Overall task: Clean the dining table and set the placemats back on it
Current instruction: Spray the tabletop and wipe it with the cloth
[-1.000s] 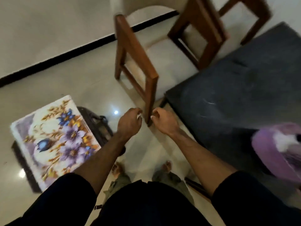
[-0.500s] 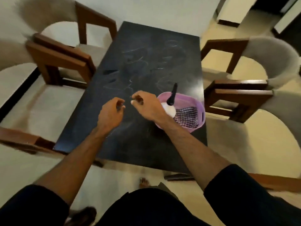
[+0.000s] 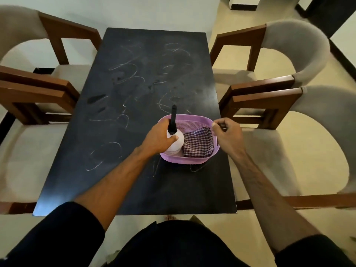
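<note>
**Hands at the basket, cleaning about to begin**

Left hand (image 3: 160, 138) curls round the white spray bottle (image 3: 174, 141) standing in the purple basket (image 3: 192, 159). Right hand (image 3: 227, 134) hangs at the basket's right rim, fingers curled; whether it pinches anything cannot be told. A checked cloth (image 3: 198, 144) lies in the basket, right of the bottle. The basket sits near the right edge of the dark table (image 3: 119, 132), which is streaked with pale scribbles. No placemats show. Likely next: lift the bottle clear, spray, then take the cloth.

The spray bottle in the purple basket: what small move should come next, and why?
Probably lift the spray bottle out of the basket: the left hand already grips it, the right hand pinches the rim, and the table shows chalky scribbles.
</note>
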